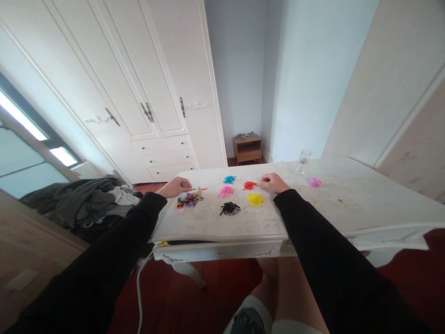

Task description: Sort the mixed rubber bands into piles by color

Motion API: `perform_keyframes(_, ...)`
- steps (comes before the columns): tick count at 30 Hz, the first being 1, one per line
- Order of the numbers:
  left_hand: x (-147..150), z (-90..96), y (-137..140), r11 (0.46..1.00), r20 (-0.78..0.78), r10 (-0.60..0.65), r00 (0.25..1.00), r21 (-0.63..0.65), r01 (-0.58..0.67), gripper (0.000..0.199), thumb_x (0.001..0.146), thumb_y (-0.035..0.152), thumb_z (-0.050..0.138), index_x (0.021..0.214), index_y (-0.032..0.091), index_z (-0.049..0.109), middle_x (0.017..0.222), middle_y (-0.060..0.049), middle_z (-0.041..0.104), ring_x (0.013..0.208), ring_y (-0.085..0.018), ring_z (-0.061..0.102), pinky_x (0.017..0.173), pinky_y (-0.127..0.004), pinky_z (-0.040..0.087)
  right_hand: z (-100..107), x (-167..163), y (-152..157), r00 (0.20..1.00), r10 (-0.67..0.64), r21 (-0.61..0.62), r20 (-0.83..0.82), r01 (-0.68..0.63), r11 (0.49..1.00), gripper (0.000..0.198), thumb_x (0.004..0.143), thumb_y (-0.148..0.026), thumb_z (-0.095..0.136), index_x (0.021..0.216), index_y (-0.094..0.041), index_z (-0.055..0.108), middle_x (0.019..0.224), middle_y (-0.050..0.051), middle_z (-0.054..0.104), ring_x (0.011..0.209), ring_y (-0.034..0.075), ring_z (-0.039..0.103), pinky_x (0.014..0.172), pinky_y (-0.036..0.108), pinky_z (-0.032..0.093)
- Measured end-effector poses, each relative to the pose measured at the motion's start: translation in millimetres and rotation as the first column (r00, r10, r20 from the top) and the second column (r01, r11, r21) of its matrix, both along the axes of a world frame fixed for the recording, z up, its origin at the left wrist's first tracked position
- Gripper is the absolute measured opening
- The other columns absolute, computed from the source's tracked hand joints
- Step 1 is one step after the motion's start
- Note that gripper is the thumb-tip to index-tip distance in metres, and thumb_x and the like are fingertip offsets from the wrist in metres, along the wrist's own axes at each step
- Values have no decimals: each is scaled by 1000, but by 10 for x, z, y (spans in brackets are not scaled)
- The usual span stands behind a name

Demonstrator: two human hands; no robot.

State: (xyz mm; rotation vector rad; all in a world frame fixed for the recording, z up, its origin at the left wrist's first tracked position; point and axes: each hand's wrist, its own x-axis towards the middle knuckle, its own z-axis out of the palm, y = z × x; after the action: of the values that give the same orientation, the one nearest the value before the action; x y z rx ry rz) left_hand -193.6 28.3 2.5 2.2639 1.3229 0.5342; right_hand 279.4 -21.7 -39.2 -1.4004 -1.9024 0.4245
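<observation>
Beside a mixed-colour pile of small elastic bands [189, 200], my left hand [175, 187] rests low over the table's left end. Its fingers are pinched together, and whatever they may hold is too small to make out. My right hand [274, 183] has curled fingers just right of a red pile of bands [249, 185]; its fingertips' contents are hidden. Between my hands lie single-colour piles: blue bands [229, 179], pink bands [225, 191], black bands [230, 208] and yellow bands [255, 200].
The piles sit on a white table [205, 225]. To the right stand a clear glass jar [303, 163] and a pink, rounded object [315, 182]. Dark clothes [79, 204] are heaped at the left. A white cable [139, 287] hangs by the table's front left corner.
</observation>
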Motion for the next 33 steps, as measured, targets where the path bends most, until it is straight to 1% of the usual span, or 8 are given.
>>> perform_keyframes(6,27,32,-19,998,26,-10,1000,61,9,36,70,51,78,75,16,74,68,-6,75,65,-18,66,66,-28,49,-1,-5,-7,1000,-6,-11,4,6,1000,31,71,-45,60,57,-17,60,58,2,58,62,15,49,62,30,34)
perform_keyframes(11,44,24,-31,997,68,16,998,78,-21,39,64,52,84,73,15,73,64,-5,73,61,-17,65,62,-28,49,8,-2,-11,1000,-4,-11,11,5,1000,31,71,-45,61,56,-18,58,57,1,56,62,16,49,62,30,34)
perform_keyframes(15,86,-30,14,996,72,5,997,88,-12,37,66,50,82,75,15,74,68,-7,74,67,-20,68,67,-30,52,15,-5,-13,1000,-5,-15,16,6,1000,31,71,-45,61,56,-17,60,57,1,57,62,16,49,62,30,34)
perform_keyframes(19,234,-58,72,985,-17,11,1000,175,-8,36,75,47,72,87,15,80,77,-8,77,76,-22,70,75,-31,52,19,-10,-18,1000,-11,-16,21,11,1000,32,70,-46,60,57,-17,61,56,1,54,61,15,46,60,30,32)
perform_keyframes(22,419,-38,75,972,-165,33,986,233,7,33,80,43,67,95,17,82,83,-7,78,81,-21,70,77,-29,49,22,-10,-21,1000,-13,-15,26,13,1000,32,70,-46,59,57,-17,61,55,1,52,60,15,45,59,30,31)
perform_keyframes(26,645,-15,41,979,-276,10,961,197,47,15,73,31,71,77,20,80,71,-3,73,71,-19,66,68,-27,45,25,-10,-24,1000,-12,-15,25,13,1000,33,70,-47,59,57,-17,61,57,1,54,62,16,48,61,30,33)
perform_keyframes(30,775,-14,13,975,-255,16,967,218,41,6,71,21,70,66,19,73,68,-3,69,71,-20,63,70,-28,45,32,-18,-30,1000,-8,-7,25,9,1000,32,70,-46,60,57,-17,61,57,1,55,62,16,48,61,30,33)
perform_keyframes(33,908,8,-11,966,-196,14,980,254,37,8,76,23,68,70,19,71,77,-5,72,78,-21,65,75,-29,48,39,-32,-36,1000,-14,7,25,14,1000,30,71,-44,61,57,-17,62,57,1,54,61,15,46,61,31,32)
